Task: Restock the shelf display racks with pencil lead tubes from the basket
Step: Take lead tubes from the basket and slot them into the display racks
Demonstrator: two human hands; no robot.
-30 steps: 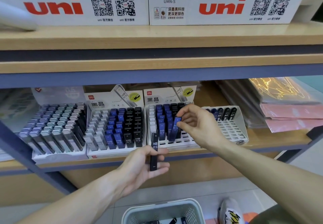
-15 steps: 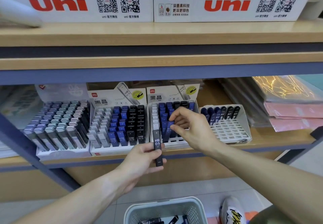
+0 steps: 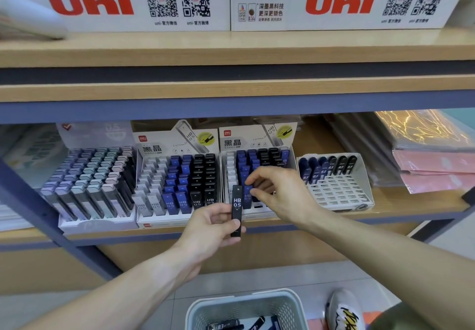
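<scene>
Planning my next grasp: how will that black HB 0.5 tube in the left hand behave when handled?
The black tube looks like rigid plastic, so probably stiff. It is slim, likely light. The left hand holds it upright with a thumb pinch; its smooth flat faces may slip but shouldn't roll.

Lower shelf (image 3: 401,207): four lead racks (image 3: 177,190) side by side, plastic-wrapped packs (image 3: 434,165) at right. Upper shelf (image 3: 231,46): two uni boxes (image 3: 334,0). Floor (image 3: 334,278): basket (image 3: 246,306).
</scene>
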